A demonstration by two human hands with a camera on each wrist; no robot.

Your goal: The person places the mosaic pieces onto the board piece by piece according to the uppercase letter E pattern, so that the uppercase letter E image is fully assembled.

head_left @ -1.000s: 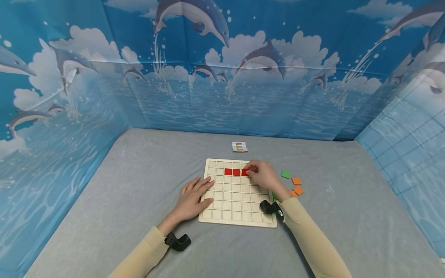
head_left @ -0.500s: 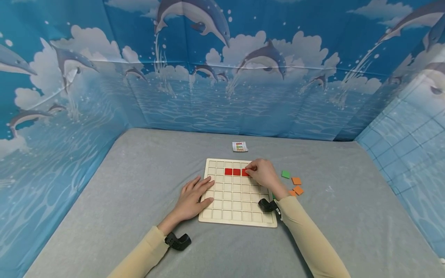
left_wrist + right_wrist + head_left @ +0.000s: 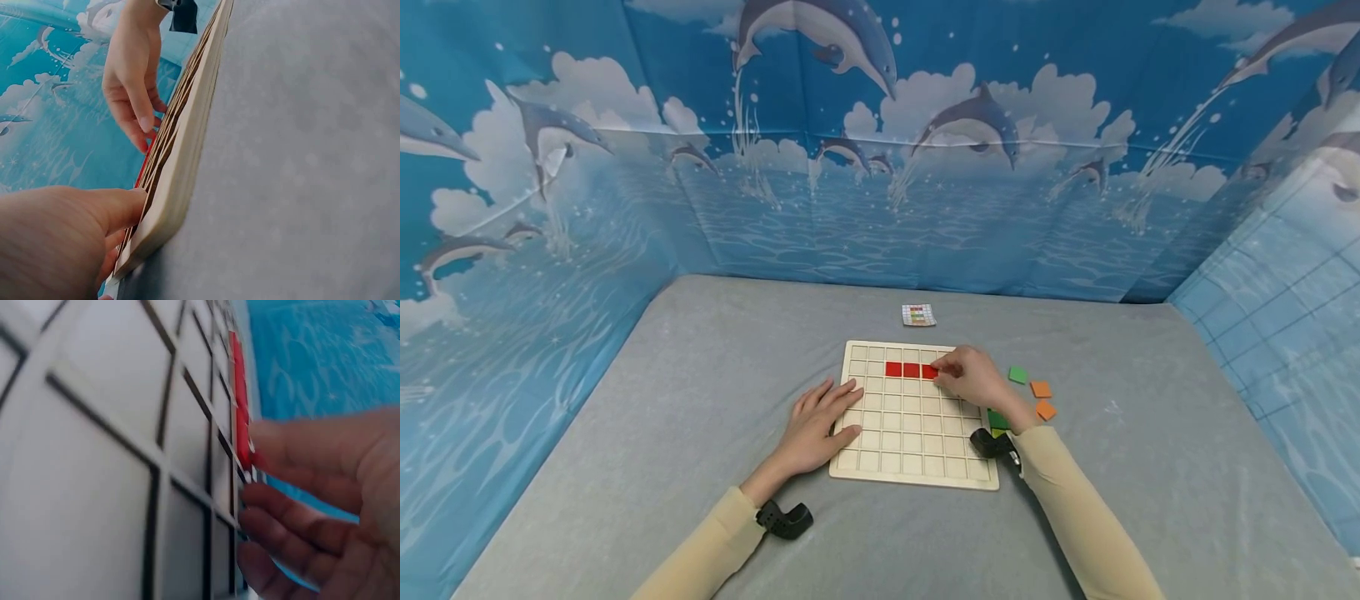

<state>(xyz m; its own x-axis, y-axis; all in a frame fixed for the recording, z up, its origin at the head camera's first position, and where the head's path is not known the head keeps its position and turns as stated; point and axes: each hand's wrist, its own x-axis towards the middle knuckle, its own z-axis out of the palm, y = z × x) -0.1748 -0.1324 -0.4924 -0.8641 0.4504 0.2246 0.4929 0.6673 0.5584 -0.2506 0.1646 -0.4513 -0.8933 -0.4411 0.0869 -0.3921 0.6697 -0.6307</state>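
Observation:
A pale wooden grid board (image 3: 887,467) lies on the grey cloth. Three red square tiles (image 3: 912,370) sit side by side in its second row from the far edge. My right hand (image 3: 976,377) is over the board's far right part, its fingertips right at the rightmost red tile (image 3: 928,372). In the right wrist view the thumb and fingers (image 3: 275,515) are loosely bent beside the red tile (image 3: 242,434), which lies in its cell. My left hand (image 3: 814,429) rests on the board's left edge with fingers spread; its thumb (image 3: 122,206) lies over the rim.
Right of the board lie orange tiles (image 3: 1041,389) and a green tile (image 3: 1018,375). More green tiles (image 3: 997,419) show partly under the right wrist. A small card with a coloured grid (image 3: 918,315) lies beyond the board. Behind hangs a dolphin-patterned curtain (image 3: 865,225).
My right hand has shifted slightly to the right, uncovering more of the rightmost red tile and the green tiles by the wrist. The left hand stays in place.

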